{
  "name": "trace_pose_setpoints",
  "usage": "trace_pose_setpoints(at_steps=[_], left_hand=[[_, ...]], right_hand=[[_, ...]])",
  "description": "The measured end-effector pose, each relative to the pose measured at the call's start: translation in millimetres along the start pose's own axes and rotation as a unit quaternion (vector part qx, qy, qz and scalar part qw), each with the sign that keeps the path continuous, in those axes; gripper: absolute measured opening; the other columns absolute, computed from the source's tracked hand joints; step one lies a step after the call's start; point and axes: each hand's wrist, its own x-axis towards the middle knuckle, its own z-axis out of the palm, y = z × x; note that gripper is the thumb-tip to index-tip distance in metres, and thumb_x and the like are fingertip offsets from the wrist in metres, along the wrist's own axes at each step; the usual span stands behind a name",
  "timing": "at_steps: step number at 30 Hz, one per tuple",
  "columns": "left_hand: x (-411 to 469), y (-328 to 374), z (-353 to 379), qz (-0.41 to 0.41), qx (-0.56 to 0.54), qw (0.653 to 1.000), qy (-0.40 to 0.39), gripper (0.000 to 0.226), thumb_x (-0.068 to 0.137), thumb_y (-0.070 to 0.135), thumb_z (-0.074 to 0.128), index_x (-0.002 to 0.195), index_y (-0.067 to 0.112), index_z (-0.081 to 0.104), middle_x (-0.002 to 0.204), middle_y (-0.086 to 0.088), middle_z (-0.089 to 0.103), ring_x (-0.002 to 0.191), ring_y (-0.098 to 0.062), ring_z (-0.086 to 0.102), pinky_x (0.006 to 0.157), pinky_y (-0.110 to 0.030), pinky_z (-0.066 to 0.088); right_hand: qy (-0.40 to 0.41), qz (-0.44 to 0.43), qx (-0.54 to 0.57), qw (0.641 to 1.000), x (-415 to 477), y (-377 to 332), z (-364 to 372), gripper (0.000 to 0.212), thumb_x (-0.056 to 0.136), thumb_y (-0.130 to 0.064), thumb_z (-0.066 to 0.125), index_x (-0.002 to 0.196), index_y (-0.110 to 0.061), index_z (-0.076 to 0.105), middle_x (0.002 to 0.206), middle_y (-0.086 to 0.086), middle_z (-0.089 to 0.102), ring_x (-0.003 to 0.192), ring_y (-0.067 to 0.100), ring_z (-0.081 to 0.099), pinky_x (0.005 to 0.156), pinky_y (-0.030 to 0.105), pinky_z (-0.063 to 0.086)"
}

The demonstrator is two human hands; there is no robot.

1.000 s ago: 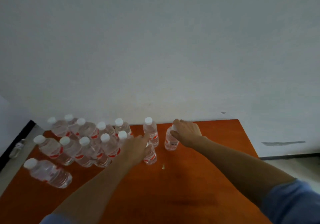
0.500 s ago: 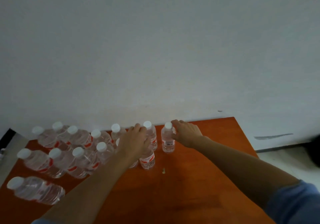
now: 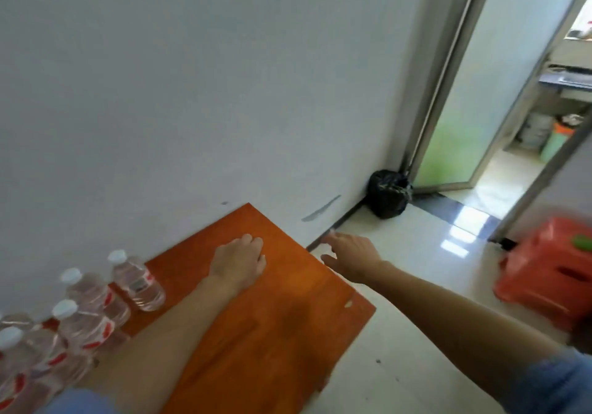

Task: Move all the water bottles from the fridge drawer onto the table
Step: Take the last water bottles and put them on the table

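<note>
Several clear water bottles (image 3: 136,280) with white caps and red labels stand clustered at the left end of the orange-brown table (image 3: 272,327). My left hand (image 3: 238,261) hovers over the bare middle of the table, palm down, fingers loosely curled, holding nothing. My right hand (image 3: 350,255) reaches past the table's right edge over the floor, fingers spread and empty. The fridge drawer is not in view.
A white wall runs behind the table. A black bin bag (image 3: 389,194) sits in the corner by a glass door frame (image 3: 448,93). A red plastic stool (image 3: 547,276) stands on the pale tiled floor at the right.
Both hands have let go of the bottles they were setting down and moved right. The view has swung right, so the bottles now sit at the far left.
</note>
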Motion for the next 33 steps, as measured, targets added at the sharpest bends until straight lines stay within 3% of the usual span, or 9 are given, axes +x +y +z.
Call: trace_pose_setpoints(at_steps=[7, 14, 21, 27, 33], left_hand=[[-2.6, 231.9, 2.0, 0.197, -0.038, 0.979, -0.023, 0.022, 0.095, 0.034, 0.043, 0.097, 0.016, 0.055, 0.096, -0.002, 0.058, 0.08, -0.021, 0.059, 0.068, -0.033, 0.047], [0.6, 442.8, -7.2, 0.358, -0.042, 0.933, -0.003, 0.027, 0.095, 0.038, 0.044, 0.104, 0.017, 0.059, 0.097, -0.001, 0.06, 0.082, -0.022, 0.061, 0.069, -0.033, 0.052], [32.4, 631.1, -3.5, 0.485, -0.04, 0.874, 0.001, 0.027, 0.094, 0.036, 0.044, 0.111, 0.019, 0.055, 0.104, -0.002, 0.062, 0.089, -0.023, 0.063, 0.067, -0.031, 0.046], [73.9, 794.1, -12.7, 0.575, -0.061, 0.816, -0.014, 0.025, 0.092, 0.037, 0.048, 0.107, 0.02, 0.057, 0.104, -0.003, 0.062, 0.087, -0.024, 0.064, 0.078, -0.039, 0.055], [79.5, 937.1, -37.2, 0.656, -0.05, 0.753, -0.002, 0.023, 0.094, 0.032, 0.043, 0.104, 0.015, 0.055, 0.106, -0.007, 0.058, 0.091, -0.028, 0.061, 0.064, -0.034, 0.04]], right_hand=[[0.039, 0.182, -0.052, 0.981, -220.6, 164.3, -34.0, 0.042, 0.097, -0.043, 0.047, 0.133, -0.022, 0.05, 0.122, 0.002, 0.058, 0.103, 0.026, 0.061, 0.079, 0.035, 0.046], [0.069, 0.349, -0.086, 0.931, -392.6, 285.6, -71.5, 0.034, 0.093, -0.041, 0.048, 0.118, -0.021, 0.059, 0.111, 0.004, 0.058, 0.1, 0.028, 0.061, 0.076, 0.038, 0.049], [0.09, 0.453, -0.097, 0.882, -497.6, 397.3, -74.8, 0.03, 0.095, -0.04, 0.048, 0.115, -0.02, 0.059, 0.111, 0.003, 0.057, 0.1, 0.023, 0.059, 0.067, 0.029, 0.035], [0.1, 0.554, -0.09, 0.821, -571.2, 505.5, -92.1, 0.032, 0.095, -0.042, 0.047, 0.115, -0.02, 0.058, 0.112, 0.003, 0.055, 0.101, 0.023, 0.058, 0.071, 0.032, 0.044], [0.115, 0.637, -0.081, 0.758, -651.2, 578.4, -105.2, 0.034, 0.096, -0.043, 0.046, 0.119, -0.02, 0.056, 0.114, 0.002, 0.054, 0.102, 0.021, 0.057, 0.075, 0.033, 0.047]])
